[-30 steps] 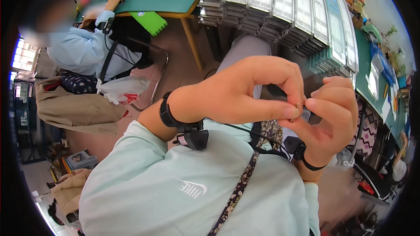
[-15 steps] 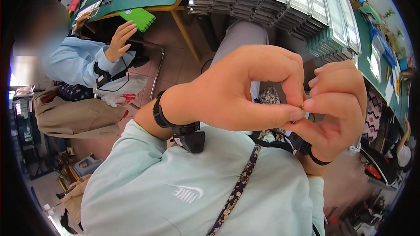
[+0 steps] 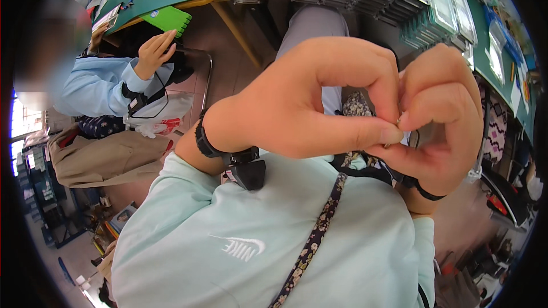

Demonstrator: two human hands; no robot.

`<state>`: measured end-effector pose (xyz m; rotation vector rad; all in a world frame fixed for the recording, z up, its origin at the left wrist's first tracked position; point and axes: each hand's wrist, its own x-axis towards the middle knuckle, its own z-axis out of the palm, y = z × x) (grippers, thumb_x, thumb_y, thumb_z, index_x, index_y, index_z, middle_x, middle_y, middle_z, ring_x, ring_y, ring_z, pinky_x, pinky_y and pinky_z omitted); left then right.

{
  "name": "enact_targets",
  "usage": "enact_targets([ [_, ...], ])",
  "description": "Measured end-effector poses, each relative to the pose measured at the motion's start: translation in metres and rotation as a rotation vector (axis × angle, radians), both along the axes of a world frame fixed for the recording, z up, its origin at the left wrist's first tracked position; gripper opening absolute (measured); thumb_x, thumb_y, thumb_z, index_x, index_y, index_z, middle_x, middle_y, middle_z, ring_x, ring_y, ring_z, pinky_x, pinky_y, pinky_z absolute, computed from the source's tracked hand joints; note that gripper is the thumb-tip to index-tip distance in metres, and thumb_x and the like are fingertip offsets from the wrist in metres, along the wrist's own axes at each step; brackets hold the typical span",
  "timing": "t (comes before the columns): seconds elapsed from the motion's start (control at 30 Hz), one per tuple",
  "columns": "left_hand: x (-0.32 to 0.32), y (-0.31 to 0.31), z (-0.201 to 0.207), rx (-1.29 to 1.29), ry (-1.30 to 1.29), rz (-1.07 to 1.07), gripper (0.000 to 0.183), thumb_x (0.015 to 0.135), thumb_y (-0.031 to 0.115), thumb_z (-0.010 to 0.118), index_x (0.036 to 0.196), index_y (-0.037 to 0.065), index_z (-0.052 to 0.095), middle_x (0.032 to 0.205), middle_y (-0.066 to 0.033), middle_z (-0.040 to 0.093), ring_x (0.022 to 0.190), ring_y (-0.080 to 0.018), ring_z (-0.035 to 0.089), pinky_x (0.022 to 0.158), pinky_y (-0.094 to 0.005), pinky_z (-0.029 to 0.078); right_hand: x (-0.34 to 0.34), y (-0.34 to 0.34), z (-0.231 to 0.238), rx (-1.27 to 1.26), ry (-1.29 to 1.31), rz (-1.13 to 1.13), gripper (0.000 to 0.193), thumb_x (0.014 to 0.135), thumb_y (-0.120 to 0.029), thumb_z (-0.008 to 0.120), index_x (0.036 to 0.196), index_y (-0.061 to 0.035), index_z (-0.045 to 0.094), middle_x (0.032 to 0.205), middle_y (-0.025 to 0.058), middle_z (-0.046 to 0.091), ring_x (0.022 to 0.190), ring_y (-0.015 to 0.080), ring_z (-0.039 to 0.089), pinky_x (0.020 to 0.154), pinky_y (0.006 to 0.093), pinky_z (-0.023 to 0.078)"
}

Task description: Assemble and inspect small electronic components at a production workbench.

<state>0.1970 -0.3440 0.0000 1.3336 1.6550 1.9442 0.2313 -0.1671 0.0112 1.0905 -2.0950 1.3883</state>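
Tiny gold-coloured piece [image 3: 398, 121], pinched by left hand [image 3: 319, 100] and right hand [image 3: 442, 111], close together, white stitched lettering [image 3: 238, 249] and curved mark [image 3: 261, 245] on pale green sweatshirt [image 3: 188, 222] below them.

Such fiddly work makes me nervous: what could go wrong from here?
The tiny metallic piece, pinched in mid-air between the left hand and right hand, could slip and drop. Those hands also hide part of it, so a misalignment might go unnoticed.

Tiny gold-toned piece [image 3: 388, 145], mostly hidden, pinched between fingertips [image 3: 391, 135].
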Motion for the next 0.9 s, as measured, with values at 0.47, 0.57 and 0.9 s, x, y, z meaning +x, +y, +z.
enact_targets([
  [0.47,-0.004,0.003,-0.018,0.022,-0.097,-0.009,0.007,0.074,0.004,0.065,0.072,0.000,0.060,0.070,-0.0034,0.056,0.066,-0.0116,0.052,0.060,-0.0246,0.039,-0.010,0.006,-0.024,0.131,-0.021,0.036,0.036,0.055,-0.012,0.079,0.073,-0.0121,0.048,0.071,0.0032,0.047,0.061,0.0142,0.044,0.052,0.0242,0.033],
  [0.57,-0.006,0.006,-0.014,-0.003,-0.083,-0.028,0.007,0.074,0.004,0.066,0.071,0.000,0.060,0.070,-0.0034,0.056,0.065,-0.0117,0.052,0.060,-0.0245,0.039,-0.010,0.013,-0.006,0.125,-0.027,0.041,0.035,0.056,-0.012,0.079,0.072,-0.0122,0.048,0.071,0.0031,0.047,0.061,0.0139,0.044,0.052,0.0242,0.033],
  [0.9,-0.007,0.009,-0.018,0.068,-0.182,-0.021,0.007,0.076,0.004,0.066,0.073,0.000,0.060,0.071,-0.0035,0.059,0.066,-0.0086,0.053,0.058,-0.0227,0.040,-0.008,0.010,-0.004,0.126,-0.017,0.017,0.040,0.054,-0.004,0.079,0.075,-0.0132,0.046,0.077,0.0055,0.048,0.067,0.0150,0.046,0.055,0.0243,0.035],
])
